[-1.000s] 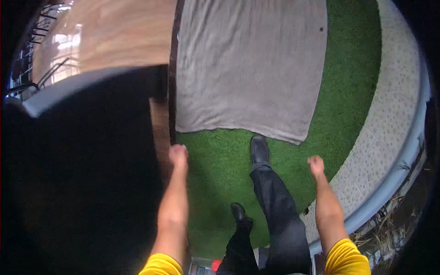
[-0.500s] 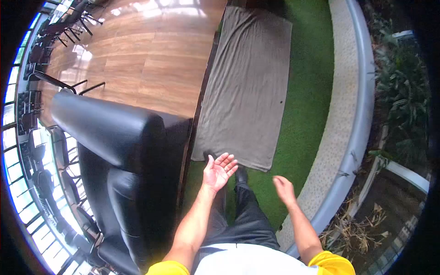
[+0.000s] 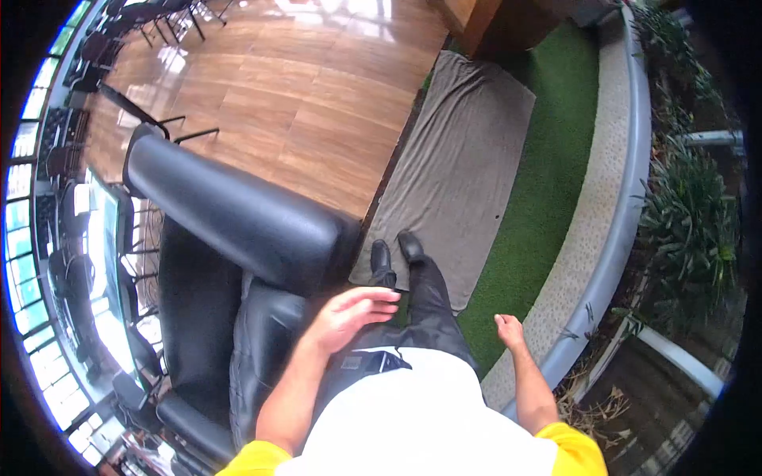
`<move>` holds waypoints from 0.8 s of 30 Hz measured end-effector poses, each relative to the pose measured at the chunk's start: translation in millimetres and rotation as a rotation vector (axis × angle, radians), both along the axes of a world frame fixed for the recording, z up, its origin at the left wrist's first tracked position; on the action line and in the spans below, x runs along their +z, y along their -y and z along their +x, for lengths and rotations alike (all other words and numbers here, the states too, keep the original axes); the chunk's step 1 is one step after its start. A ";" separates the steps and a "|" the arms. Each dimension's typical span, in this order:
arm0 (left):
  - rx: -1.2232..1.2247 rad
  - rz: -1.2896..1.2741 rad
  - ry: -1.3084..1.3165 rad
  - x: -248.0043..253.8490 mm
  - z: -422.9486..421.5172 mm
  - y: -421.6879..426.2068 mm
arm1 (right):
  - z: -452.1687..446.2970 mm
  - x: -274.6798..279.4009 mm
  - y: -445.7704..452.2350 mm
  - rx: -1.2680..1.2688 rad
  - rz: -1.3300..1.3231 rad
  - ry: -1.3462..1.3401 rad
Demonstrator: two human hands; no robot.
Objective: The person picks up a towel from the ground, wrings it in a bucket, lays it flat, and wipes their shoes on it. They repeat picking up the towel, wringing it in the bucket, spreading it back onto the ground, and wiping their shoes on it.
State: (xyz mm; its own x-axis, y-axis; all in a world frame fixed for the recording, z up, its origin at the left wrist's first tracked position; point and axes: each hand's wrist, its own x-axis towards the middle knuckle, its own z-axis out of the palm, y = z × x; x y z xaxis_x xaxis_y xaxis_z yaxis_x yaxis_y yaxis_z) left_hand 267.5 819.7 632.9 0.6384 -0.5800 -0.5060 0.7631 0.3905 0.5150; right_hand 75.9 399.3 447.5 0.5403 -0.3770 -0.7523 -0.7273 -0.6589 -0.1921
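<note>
Person standing on a grey cloth, seen from above; both dark shoes planted near its close end. Left hand raised in front of the dark trousers, fingers loosely extended, open; it shows just beside the seat of a black sofa. Right hand out to the side, well apart from the left, over green turf; fingers look curled, but it is small and angled from here, so I cannot tell whether it is fully closed. Clothing: white top with yellow sleeves. Cloth lies lengthwise between glossy wood floor and turf, creased toward its far end, a dark spot near its right edge. Sofa's padded arm ends just beside the cloth's near left corner. Beyond the turf: pale strip curving along blue-grey edging, then leafy plants. Brown post at the cloth's far end.
</note>
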 end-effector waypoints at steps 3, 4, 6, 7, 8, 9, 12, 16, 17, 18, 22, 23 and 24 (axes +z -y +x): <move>0.293 0.028 0.134 30.0 -32.3 -59.5 | -25.6 -33.1 30.7 0.172 -0.001 -0.230; 0.403 0.030 0.152 46.3 -52.2 -76.3 | -30.9 -33.9 32.3 0.230 -0.004 -0.323; 0.555 -0.086 0.172 70.3 -93.2 -106.8 | -17.0 -25.8 30.1 0.251 0.019 -0.370; 0.586 -0.122 0.145 76.7 -120.6 -122.9 | -7.4 -21.4 25.7 0.227 0.037 -0.318; 0.615 -0.161 0.128 79.2 -150.3 -136.7 | 6.4 -19.3 22.1 0.202 0.055 -0.256; 0.614 -0.127 0.094 80.3 -180.7 -148.3 | 21.6 -13.8 17.7 0.242 0.044 -0.280; 0.715 -0.022 -0.151 68.7 -272.0 -161.6 | 56.9 -1.5 -2.9 0.340 0.013 -0.345; 0.931 0.355 -0.644 33.1 -361.2 -136.7 | 107.8 0.5 -32.2 0.474 -0.009 -0.357; 0.939 0.484 -0.806 23.7 -374.6 -124.6 | 126.0 8.8 -48.6 0.466 0.004 -0.355; 0.932 0.573 -0.876 12.8 -388.5 -111.1 | 145.1 10.9 -61.4 0.457 0.020 -0.349; 0.734 0.853 -0.783 -1.8 -399.8 -63.8 | 194.6 -10.0 -82.2 0.688 0.028 -0.211; 0.604 0.954 -0.603 0.2 -399.6 -56.1 | 204.1 -9.2 -85.6 0.653 0.055 -0.184; 0.521 0.973 -0.535 -2.1 -401.8 -56.2 | 212.0 -6.7 -87.6 0.617 0.078 -0.161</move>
